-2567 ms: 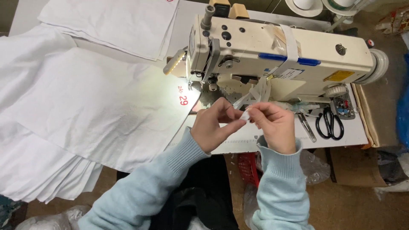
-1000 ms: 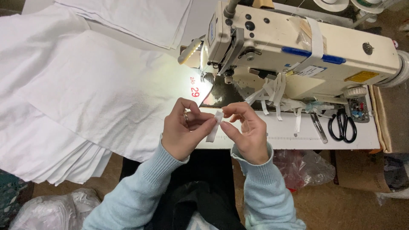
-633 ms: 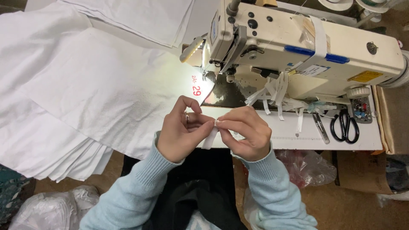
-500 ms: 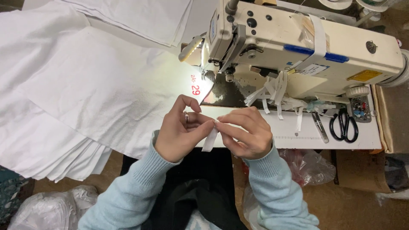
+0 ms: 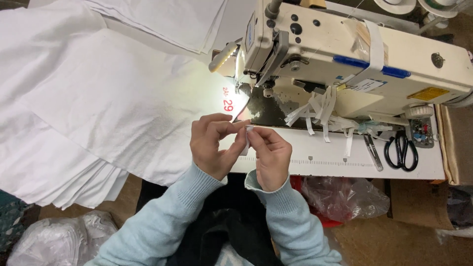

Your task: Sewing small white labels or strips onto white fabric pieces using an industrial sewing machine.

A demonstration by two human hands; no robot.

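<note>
My left hand [image 5: 213, 145] and my right hand [image 5: 270, 156] meet over the front edge of the sewing table [image 5: 345, 162]. Both pinch a small white label strip [image 5: 246, 139] between fingertips; it hangs folded between the two hands. Just behind them stands a cream sewing machine [image 5: 359, 59] with its lamp lit over the needle area. A stack of white cloth pieces [image 5: 98, 108] lies to the left, its edge reaching under my left hand. Light blue sleeves cover both forearms.
Several loose white label strips [image 5: 322, 111] hang from the machine's front. Black scissors [image 5: 401, 150] and metal tweezers [image 5: 373, 152] lie at the table's right. A crumpled clear plastic bag [image 5: 345, 197] sits below the table edge, another bag [image 5: 54, 241] at lower left.
The hands have come closer together and shifted slightly right. The label strip, earlier stretched between the fingers, is now folded short and pinched at the fingertips.
</note>
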